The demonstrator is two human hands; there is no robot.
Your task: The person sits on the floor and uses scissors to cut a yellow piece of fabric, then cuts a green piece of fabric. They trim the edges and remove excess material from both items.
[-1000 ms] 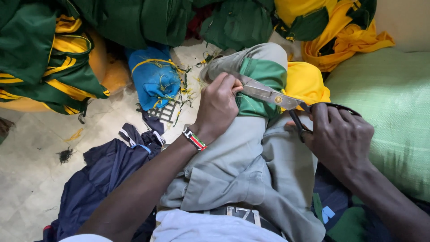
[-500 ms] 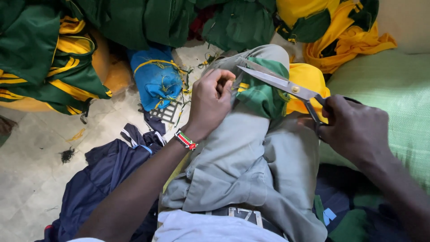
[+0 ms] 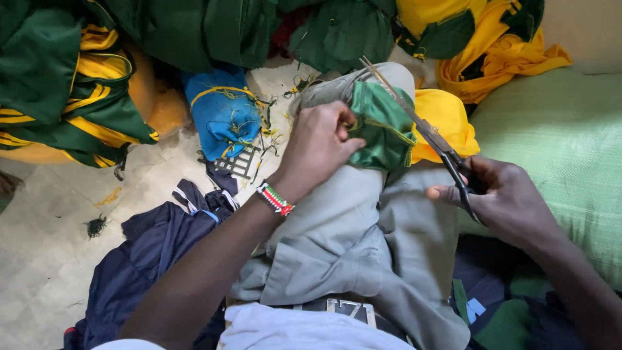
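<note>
A green piece of cloth [image 3: 383, 124] with yellow trim lies over my grey-trousered knee [image 3: 353, 214]. My left hand [image 3: 316, 146] pinches its left edge; a beaded band is on that wrist. My right hand [image 3: 502, 198] grips the black handles of metal scissors [image 3: 424, 126]. The blades are closed and point up and left across the cloth's top edge, their tip near the knee. A yellow cloth [image 3: 446, 123] sits just right of the green piece, under the blades.
Green and yellow garments [image 3: 71, 97] are heaped at the left and along the top. A blue cloth [image 3: 223, 110] with thread scraps lies on the pale floor [image 3: 52, 214]. Dark navy clothing [image 3: 152, 253] sits lower left. A light green sack [image 3: 564, 136] fills the right.
My right hand has drawn back toward me and the scissors have swung steeper, their tip now higher over the cloth. My left hand has kept its pinch on the green piece.
</note>
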